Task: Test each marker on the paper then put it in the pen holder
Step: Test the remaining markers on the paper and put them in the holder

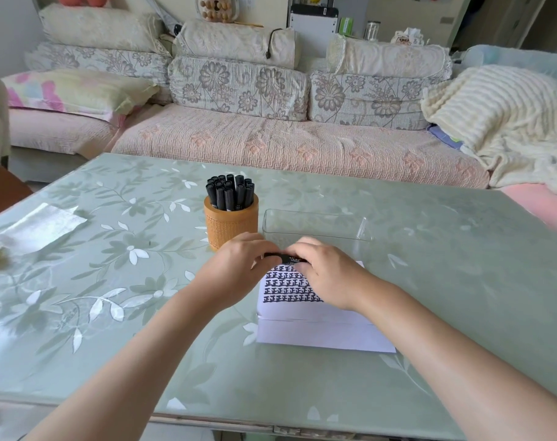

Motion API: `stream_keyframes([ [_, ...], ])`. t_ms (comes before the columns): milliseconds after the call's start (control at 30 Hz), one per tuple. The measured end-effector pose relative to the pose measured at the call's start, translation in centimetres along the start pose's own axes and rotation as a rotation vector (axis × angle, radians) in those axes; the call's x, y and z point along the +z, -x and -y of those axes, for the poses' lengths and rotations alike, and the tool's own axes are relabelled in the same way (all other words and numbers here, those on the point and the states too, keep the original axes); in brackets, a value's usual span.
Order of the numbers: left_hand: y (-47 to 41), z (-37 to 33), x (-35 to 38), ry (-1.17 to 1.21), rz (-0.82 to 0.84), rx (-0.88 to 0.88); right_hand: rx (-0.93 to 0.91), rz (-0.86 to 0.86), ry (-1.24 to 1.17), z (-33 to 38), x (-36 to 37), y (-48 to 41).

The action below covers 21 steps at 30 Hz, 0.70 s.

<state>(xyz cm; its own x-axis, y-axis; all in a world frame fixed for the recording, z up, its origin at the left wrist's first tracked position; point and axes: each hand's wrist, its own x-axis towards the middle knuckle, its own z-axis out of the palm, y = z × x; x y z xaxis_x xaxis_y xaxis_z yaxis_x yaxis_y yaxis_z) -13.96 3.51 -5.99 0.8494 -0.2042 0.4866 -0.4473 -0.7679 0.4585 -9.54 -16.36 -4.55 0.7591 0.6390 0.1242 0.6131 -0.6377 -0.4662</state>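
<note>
Pale green leaf-patterned glass tabletop (430,249); woven orange cylindrical pen holder (231,227); black plastic markers (231,192); white paper sheet (318,329), black-marked rows.

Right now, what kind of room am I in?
Most likely a home living room: a long sofa with floral back cushions and a cream blanket sits behind the leaf-patterned table, where the left hand and right hand grip a black marker.
</note>
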Motion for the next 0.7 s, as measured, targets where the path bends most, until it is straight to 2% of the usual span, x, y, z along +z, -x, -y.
stream_keyframes([
  [100,-1.2,0.7,-0.7,-0.049,-0.146,0.018,-0.001,-0.096,-0.050,1.0,-0.1,-1.3],
  [167,-2.2,1.1,-1.6,-0.042,-0.320,-0.007,0.033,-0.173,-0.099,1.6,-0.6,-2.4],
  [233,-2.9,1.7,-2.6,-0.050,-0.501,-0.093,0.052,-0.293,-0.151,2.3,-1.5,-3.6],
  [300,-3.3,2.7,-3.5,-0.063,-0.595,-0.189,0.077,-0.440,-0.229,3.1,-2.4,-5.2],
  [367,-3.6,4.1,-4.0,-0.028,-0.601,-0.249,0.126,-0.565,-0.337,3.5,-3.1,-7.1],
  [500,-4.0,6.2,-4.5,0.160,-0.472,-0.388,0.183,-0.695,-0.544,3.6,-3.3,-10.7],
  [600,-4.5,6.9,-4.2,0.246,-0.398,-0.438,0.207,-0.709,-0.655,3.5,-2.8,-12.4],
  [700,-5.0,7.3,-3.6,0.263,-0.355,-0.448,0.213,-0.638,-0.682,3.0,-1.9,-13.6],
])
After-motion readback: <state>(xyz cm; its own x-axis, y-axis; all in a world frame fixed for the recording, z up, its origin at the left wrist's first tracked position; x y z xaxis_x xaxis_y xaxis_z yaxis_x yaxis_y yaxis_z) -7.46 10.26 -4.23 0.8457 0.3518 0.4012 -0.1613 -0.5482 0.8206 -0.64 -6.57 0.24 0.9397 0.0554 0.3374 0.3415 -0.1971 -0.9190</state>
